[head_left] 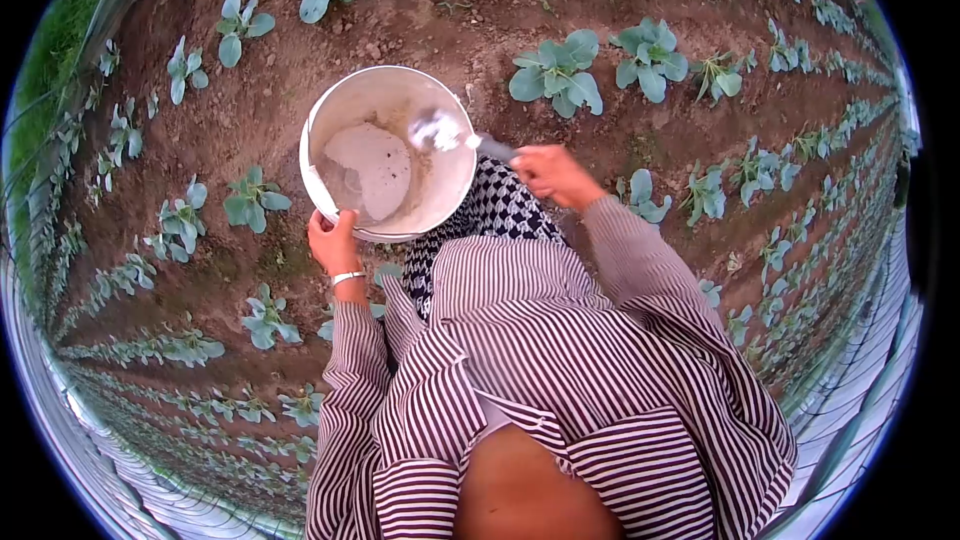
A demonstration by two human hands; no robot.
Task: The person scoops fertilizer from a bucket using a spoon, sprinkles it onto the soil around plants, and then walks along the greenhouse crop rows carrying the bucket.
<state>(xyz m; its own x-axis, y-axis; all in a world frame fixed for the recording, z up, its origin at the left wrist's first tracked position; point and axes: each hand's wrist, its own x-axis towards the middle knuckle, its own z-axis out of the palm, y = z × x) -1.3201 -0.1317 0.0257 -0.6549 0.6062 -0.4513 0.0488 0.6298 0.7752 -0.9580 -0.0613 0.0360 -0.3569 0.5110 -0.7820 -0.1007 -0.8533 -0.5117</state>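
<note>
A white bucket is in front of my body, its open top facing up at me. Inside it lies a pale greyish material with a few dark specks; whether it is powder or liquid I cannot tell. My left hand is closed on the near left part of the rim. My right hand grips the dark handle of a spoon. The spoon's bowl, blurred by motion, is over the right side of the bucket and looks bright white, perhaps loaded.
Leafy green seedlings grow in rows through brown soil on every side. Some plants stand close to the bucket's left. Grass borders the far left, and pale sheeting curves along the right edge.
</note>
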